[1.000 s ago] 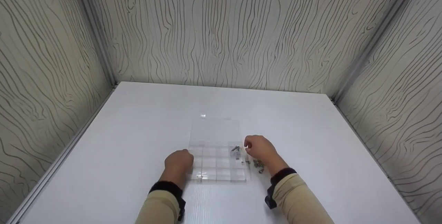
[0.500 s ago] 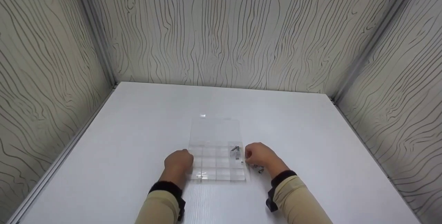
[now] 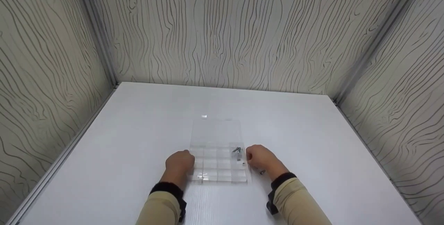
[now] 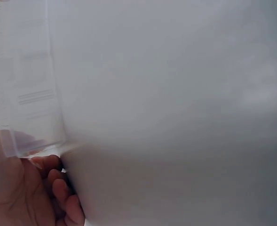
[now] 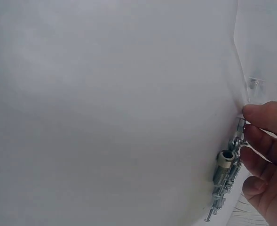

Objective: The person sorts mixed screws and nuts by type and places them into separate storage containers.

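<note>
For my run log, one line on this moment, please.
left hand: holds box; right hand: at loose bolts, grasp unclear; lid: open; boxed bolts: right column

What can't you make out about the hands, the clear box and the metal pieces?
Head: most metal pieces outside the clear box, hidden by the right hand.
Head: exact shapes of the pieces inside the box, too small.
Left wrist: the rest of the box, cut off by the top edge.
Right wrist: the rest of that hand, cut off by the right edge.
</note>
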`<state>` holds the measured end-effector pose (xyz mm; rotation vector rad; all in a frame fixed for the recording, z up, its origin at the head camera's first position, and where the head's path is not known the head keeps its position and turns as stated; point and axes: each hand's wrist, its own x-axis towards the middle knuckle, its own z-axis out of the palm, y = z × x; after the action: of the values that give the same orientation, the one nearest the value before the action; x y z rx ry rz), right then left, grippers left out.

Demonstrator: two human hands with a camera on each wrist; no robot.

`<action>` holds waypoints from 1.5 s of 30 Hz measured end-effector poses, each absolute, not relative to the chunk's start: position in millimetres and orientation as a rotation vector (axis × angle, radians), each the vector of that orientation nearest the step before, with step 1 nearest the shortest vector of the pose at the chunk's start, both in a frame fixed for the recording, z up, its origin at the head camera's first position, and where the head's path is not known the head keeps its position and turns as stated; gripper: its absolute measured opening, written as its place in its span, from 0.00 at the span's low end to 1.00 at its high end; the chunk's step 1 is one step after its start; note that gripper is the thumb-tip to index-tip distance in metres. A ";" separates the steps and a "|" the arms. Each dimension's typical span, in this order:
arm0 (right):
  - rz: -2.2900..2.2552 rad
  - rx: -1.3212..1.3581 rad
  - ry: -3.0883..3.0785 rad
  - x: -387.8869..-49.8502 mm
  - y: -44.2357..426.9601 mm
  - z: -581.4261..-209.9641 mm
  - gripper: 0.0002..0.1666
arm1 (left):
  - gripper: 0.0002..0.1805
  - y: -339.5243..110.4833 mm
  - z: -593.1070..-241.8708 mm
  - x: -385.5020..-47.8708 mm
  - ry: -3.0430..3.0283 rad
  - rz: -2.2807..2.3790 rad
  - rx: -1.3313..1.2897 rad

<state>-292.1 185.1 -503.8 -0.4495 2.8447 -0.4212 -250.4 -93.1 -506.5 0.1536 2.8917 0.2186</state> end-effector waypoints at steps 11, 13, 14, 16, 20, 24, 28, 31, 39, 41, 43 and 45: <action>-0.534 -0.405 2.922 -298.4 188.5 -497.3 0.08 | 0.20 -93.0 -508.9 -252.6 2.895 0.371 0.040; -0.523 -0.424 2.940 -299.4 187.6 -494.6 0.08 | 0.18 -93.3 -508.6 -252.3 2.899 0.302 0.096; -0.517 -0.436 2.948 -299.5 187.0 -493.3 0.08 | 0.17 -93.5 -508.2 -252.0 2.899 0.273 0.117; -0.514 -0.449 2.951 -299.4 185.3 -491.2 0.08 | 0.14 -93.5 -508.2 -251.7 2.896 0.225 0.152; -0.558 -0.513 2.959 -299.0 182.5 -490.5 0.09 | 0.15 -93.9 -509.4 -252.1 2.878 0.206 0.173; -0.592 -0.621 2.961 -297.9 179.9 -490.9 0.09 | 0.19 -94.4 -511.2 -253.2 2.876 0.230 0.163; -0.587 -0.686 2.946 -295.5 176.1 -489.5 0.08 | 0.20 -94.5 -512.2 -253.1 2.889 0.233 0.162; -0.591 -0.680 2.924 -294.3 173.3 -489.1 0.07 | 0.19 -94.6 -512.9 -253.1 2.896 0.244 0.152; -0.649 -0.663 2.895 -294.1 173.0 -486.7 0.05 | 0.11 -94.2 -513.7 -252.1 2.923 0.213 0.176; -0.649 -0.653 2.903 -294.5 174.3 -486.3 0.06 | 0.11 -94.0 -513.2 -251.8 2.923 0.218 0.175; -0.650 -0.661 2.908 -294.9 175.8 -486.3 0.07 | 0.11 -93.9 -512.9 -251.9 2.917 0.212 0.177; -0.649 -0.664 2.911 -295.0 177.4 -486.7 0.08 | 0.11 -93.8 -512.5 -252.2 2.907 0.207 0.174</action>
<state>-295.0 177.4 -486.7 -0.6636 2.9115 -0.6486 -252.2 -93.8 -512.5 0.1743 2.9066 0.2065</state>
